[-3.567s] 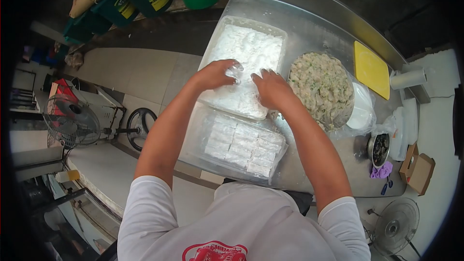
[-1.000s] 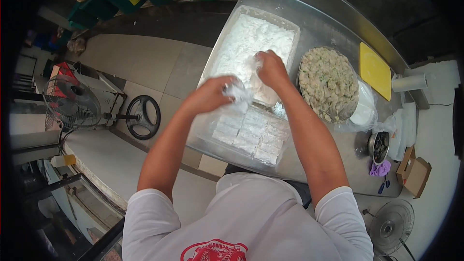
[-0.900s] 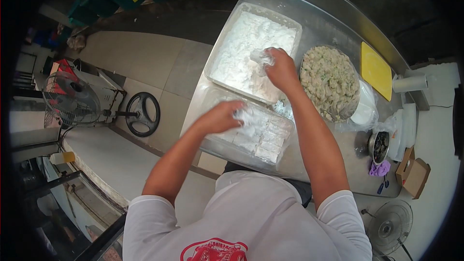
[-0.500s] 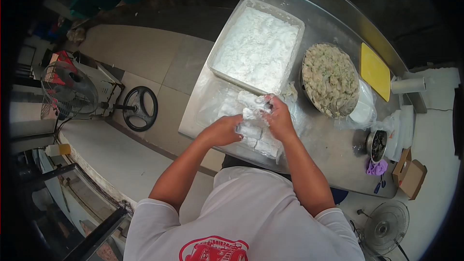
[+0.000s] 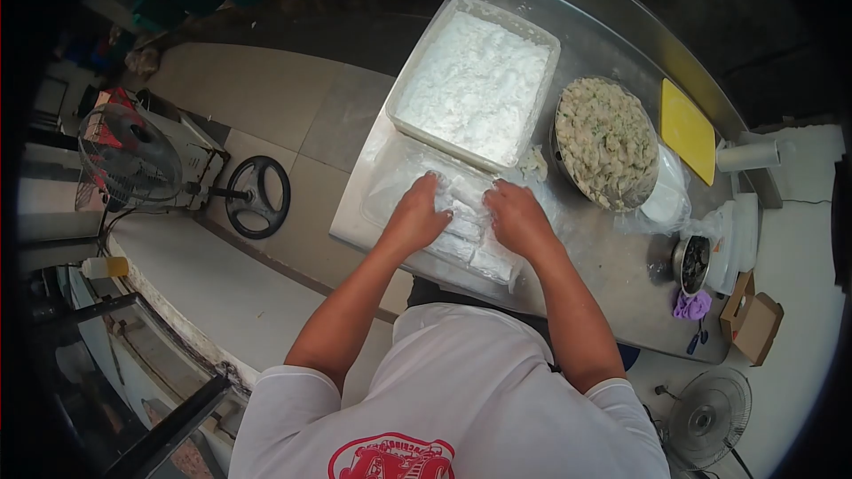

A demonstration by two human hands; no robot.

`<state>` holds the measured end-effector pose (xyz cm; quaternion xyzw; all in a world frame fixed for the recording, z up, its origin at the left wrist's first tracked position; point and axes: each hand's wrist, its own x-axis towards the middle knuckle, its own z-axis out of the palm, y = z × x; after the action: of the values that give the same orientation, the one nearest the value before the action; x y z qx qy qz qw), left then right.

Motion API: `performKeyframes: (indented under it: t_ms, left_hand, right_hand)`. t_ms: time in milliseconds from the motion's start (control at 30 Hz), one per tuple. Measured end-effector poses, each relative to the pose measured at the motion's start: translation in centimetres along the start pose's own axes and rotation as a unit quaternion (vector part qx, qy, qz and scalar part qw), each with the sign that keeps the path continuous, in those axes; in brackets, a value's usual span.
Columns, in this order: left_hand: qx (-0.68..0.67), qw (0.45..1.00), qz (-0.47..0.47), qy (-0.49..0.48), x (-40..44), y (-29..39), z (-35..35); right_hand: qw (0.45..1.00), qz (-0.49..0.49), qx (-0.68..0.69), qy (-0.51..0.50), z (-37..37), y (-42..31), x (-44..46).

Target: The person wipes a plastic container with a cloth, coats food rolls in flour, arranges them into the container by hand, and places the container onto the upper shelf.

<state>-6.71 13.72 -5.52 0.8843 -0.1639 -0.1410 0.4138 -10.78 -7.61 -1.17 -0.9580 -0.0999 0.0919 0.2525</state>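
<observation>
White, flour-coated rolls [image 5: 463, 227] lie side by side in rows on clear plastic [image 5: 390, 179] at the table's near edge. My left hand [image 5: 420, 215] is at the left end of the uppermost roll, fingers curled and thumb toward the row. At its right end, my right hand [image 5: 519, 220] has its fingers bent around the roll. My fingers partly hide where they touch it. Just beyond the hands stands a rectangular tub [image 5: 397, 124] of white flour [image 5: 475, 80]. To its right is a round bowl of pale, green-flecked filling [image 5: 606, 144].
The steel table [image 5: 586, 275] has a raised back edge. On it are a yellow board [image 5: 688, 131], a plastic bag [image 5: 667, 200] and a small bowl of dark pieces [image 5: 694, 264]. A purple cloth [image 5: 691, 305] lies near an open cardboard box [image 5: 753, 319]. A fan [image 5: 133, 160] stands left.
My left hand has moved up from the lower rolls to the top of the row. My right hand has lowered a roll, which now lies between both hands.
</observation>
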Motion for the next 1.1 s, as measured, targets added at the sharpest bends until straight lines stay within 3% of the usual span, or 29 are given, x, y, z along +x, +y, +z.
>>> performKeyframes:
  t_ms: [67,133,200,400,467,533,600,667,733,867,933,1000,1067,1100]
  left_hand:
    - [0.019,0.999,0.034,0.035,0.1,-0.1,0.5]
    - [-0.026,0.998,0.007,-0.055,0.8,1.1,-0.4]
    - [-0.032,0.997,0.015,-0.072,1.2,1.2,-0.4]
    - [-0.021,0.998,0.015,-0.065,2.1,1.3,-0.8]
    - [-0.029,0.997,-0.009,-0.072,1.9,1.3,-1.0]
    - [0.004,0.99,0.062,-0.124,2.0,0.8,-0.9]
    - [0.005,0.992,0.071,-0.107,1.9,0.3,-0.5]
    - [0.005,0.992,0.081,-0.095,1.4,0.0,-0.2]
    - [-0.033,0.991,0.04,-0.124,1.0,1.0,-1.1]
    - [-0.028,0.992,0.07,-0.097,0.2,0.7,-1.0]
    - [0.0,0.989,0.061,-0.137,0.4,1.7,-2.3]
    - [0.021,0.991,0.073,-0.106,2.0,2.1,-3.6]
    - [0.041,0.993,0.084,-0.075,4.6,3.1,-5.4]
    - [0.028,0.993,0.109,-0.045,6.1,3.9,-6.5]
  right_hand:
    - [0.997,-0.033,-0.065,-0.011,-0.6,0.0,0.2]
    - [0.998,-0.014,-0.052,-0.028,-1.4,-0.8,0.7]
    - [0.998,0.007,-0.037,-0.045,-1.2,-1.0,0.8]
    - [0.997,-0.005,-0.056,0.048,0.9,0.4,0.9]
    - [0.995,-0.011,-0.096,-0.013,0.7,0.4,0.8]
    - [0.998,-0.006,-0.067,-0.016,0.8,0.4,0.1]
    - [0.999,-0.004,-0.039,-0.018,1.0,0.5,-0.6]
    - [0.999,-0.025,-0.011,0.045,1.6,1.0,-1.5]
    - [0.999,-0.024,-0.011,0.046,2.4,1.5,-1.8]
    - [0.999,-0.012,-0.035,0.024,2.1,0.8,-1.8]
    - [0.998,-0.024,-0.018,0.046,0.7,0.1,-0.8]
    - [0.997,-0.034,-0.002,0.069,-2.1,-1.0,0.7]
    - [0.987,0.067,0.085,0.12,-6.3,-2.5,3.7]
    - [0.987,0.066,0.085,0.12,-7.5,-2.5,5.5]
